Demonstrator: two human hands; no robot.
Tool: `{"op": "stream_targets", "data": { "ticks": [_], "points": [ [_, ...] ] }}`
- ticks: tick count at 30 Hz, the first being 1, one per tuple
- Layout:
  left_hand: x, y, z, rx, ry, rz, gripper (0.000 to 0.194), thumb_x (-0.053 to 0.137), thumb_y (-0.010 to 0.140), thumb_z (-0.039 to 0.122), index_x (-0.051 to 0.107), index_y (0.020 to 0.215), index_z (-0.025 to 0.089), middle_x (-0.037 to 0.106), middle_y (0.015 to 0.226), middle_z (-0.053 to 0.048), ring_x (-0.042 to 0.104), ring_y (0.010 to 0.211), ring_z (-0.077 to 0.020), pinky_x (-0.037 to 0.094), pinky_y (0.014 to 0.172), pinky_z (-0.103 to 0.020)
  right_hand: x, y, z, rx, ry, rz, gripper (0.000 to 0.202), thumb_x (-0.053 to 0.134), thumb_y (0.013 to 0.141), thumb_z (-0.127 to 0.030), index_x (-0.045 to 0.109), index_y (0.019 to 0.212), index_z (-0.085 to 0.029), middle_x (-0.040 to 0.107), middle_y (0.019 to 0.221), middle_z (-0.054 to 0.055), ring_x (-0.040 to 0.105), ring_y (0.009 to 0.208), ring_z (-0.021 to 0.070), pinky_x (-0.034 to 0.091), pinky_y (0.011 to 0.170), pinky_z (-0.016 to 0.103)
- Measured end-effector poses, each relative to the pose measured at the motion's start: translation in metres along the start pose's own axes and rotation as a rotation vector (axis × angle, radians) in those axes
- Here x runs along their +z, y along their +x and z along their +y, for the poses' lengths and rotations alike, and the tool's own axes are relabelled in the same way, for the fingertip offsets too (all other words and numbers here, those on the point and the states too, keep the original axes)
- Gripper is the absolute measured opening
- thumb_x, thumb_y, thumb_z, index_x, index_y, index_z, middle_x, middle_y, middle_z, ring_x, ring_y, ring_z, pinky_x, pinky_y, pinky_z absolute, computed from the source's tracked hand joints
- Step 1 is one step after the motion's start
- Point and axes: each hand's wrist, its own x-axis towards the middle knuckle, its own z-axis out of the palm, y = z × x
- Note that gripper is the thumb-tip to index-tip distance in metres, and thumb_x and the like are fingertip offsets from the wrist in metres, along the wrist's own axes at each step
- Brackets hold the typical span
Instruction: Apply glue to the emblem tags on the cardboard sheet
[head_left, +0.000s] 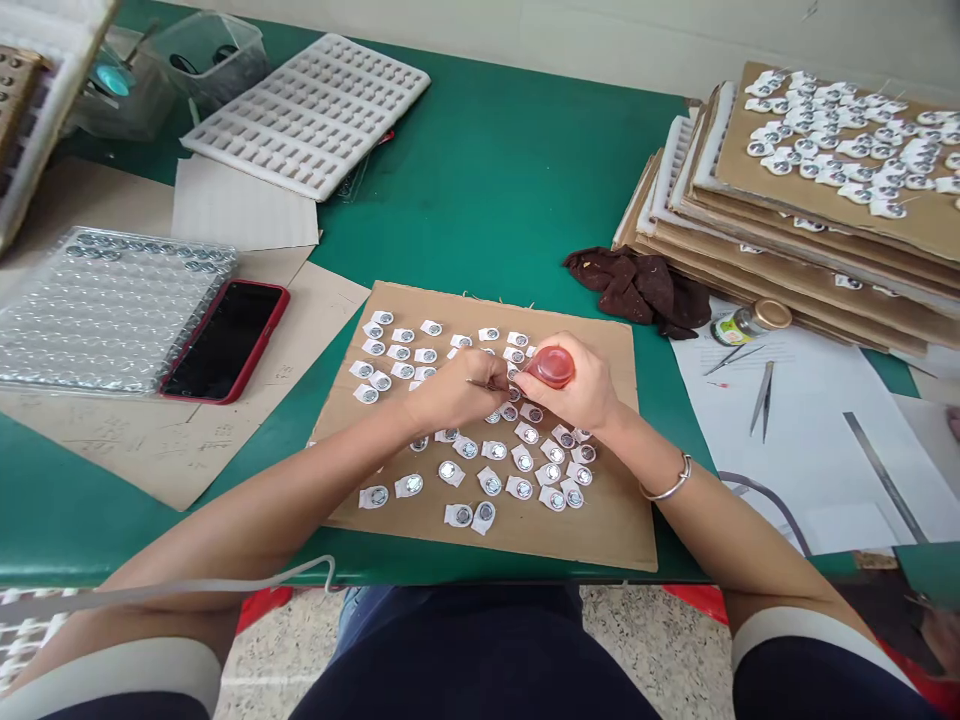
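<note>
My left hand (461, 385) is closed over the middle of a cardboard sheet (585, 535). A thin metal tool (477, 383) pokes out of its fist; the rest of it is hidden. Beside it, my right hand (581, 385) is wrapped round a red squeeze bottle (553, 367), whose rounded end faces up toward me. The fingertips of both hands nearly meet, and what lies between them is too small to make out. Rows of small round silvery pieces on white tabs (493, 450) lie on the cardboard around and beneath both hands.
At right, a stack of cardboard sheets (840, 215) bears more pieces. Near it lie a brown cloth (641, 288), a glass jar (750, 322), tweezers (763, 402) and a steel ruler (885, 475). At left are a phone (225, 340), a clear tray (112, 315) and a white foam tray (307, 115).
</note>
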Motion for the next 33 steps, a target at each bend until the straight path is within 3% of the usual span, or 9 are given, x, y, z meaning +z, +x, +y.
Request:
{"op": "stream_targets", "data": {
  "ticks": [5,8,14,33],
  "points": [
    [0.0,0.004,-0.006,-0.026,-0.089,-0.034,0.01,0.053,0.068,0.014,0.062,0.064,0.012,0.061,0.065,-0.002,0.052,0.058,-0.0091,0.036,0.05,-0.02,-0.014,-0.026,0.002,0.148,0.09,0.24,0.034,0.069,0.069,-0.037,0.056,0.097,-0.022,0.068,0.082,0.002,0.066,0.075,0.0194,0.054,0.072,0.037],
    [0.0,0.005,-0.009,-0.048,-0.099,-0.042,0.01,0.054,0.067,0.015,0.064,0.067,0.012,0.061,0.066,-0.002,0.052,0.058,-0.0096,0.037,0.049,-0.021,-0.013,-0.045,0.006,0.214,0.132,0.32,0.037,0.069,0.069,-0.034,0.055,0.101,-0.022,0.069,0.083,0.003,0.067,0.076,0.0207,0.054,0.076,0.041],
    [-0.005,0.008,-0.007,-0.116,-0.131,-0.074,0.009,0.057,0.066,0.019,0.064,0.067,0.013,0.061,0.064,-0.002,0.05,0.053,-0.0091,0.034,0.044,-0.02,-0.005,-0.055,0.005,0.193,0.165,0.336,0.022,0.07,0.068,-0.029,0.06,0.085,-0.021,0.068,0.084,0.003,0.065,0.077,0.0196,0.054,0.07,0.036],
    [-0.002,0.007,-0.011,-0.038,-0.106,-0.043,0.013,0.052,0.064,0.014,0.064,0.067,0.013,0.061,0.063,-0.002,0.05,0.054,-0.0084,0.034,0.046,-0.021,0.002,-0.05,0.005,0.153,0.119,0.249,0.024,0.071,0.068,-0.029,0.059,0.087,-0.021,0.069,0.084,0.003,0.066,0.08,0.0197,0.053,0.073,0.037]
  ]
}}
